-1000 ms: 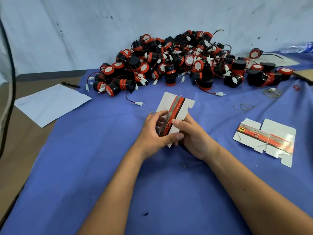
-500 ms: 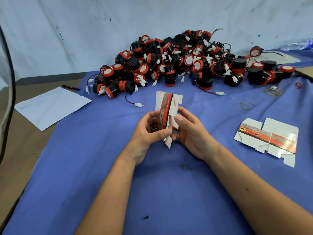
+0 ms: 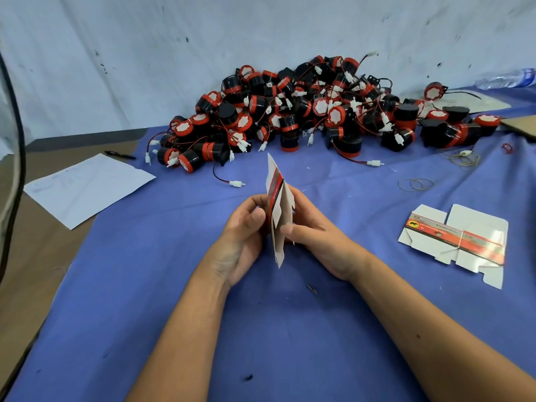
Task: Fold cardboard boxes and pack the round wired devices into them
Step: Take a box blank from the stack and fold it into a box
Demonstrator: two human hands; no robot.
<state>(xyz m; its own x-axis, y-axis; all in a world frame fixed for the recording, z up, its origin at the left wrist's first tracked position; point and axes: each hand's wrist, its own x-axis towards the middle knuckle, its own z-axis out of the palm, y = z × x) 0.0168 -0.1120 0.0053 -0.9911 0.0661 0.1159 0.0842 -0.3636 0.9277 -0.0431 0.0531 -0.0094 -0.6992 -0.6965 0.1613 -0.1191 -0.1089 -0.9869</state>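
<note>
Cardboard, still collapsed flat, stands on edge at the middle of the frame: a box blank [image 3: 277,216] pinched between the left hand [image 3: 242,236] and right hand [image 3: 314,230], fingers curled against opposite faces, probably so a squeeze can pop it into a sleeve. Its lower flap hangs above the blue cloth [image 3: 162,285]. At centre right a second flat blank [image 3: 455,242] lies ready. Along the upper middle, against the wall, the pile of round wired devices [image 3: 304,111] waits within reach.

1. Between the hands: thin white cardboard box blank [image 3: 277,216], glossy red printed band.
2. Beyond them: glossy black-and-red plastic devices [image 3: 304,111].
3. Underneath: matt blue cloth [image 3: 174,285].
</note>
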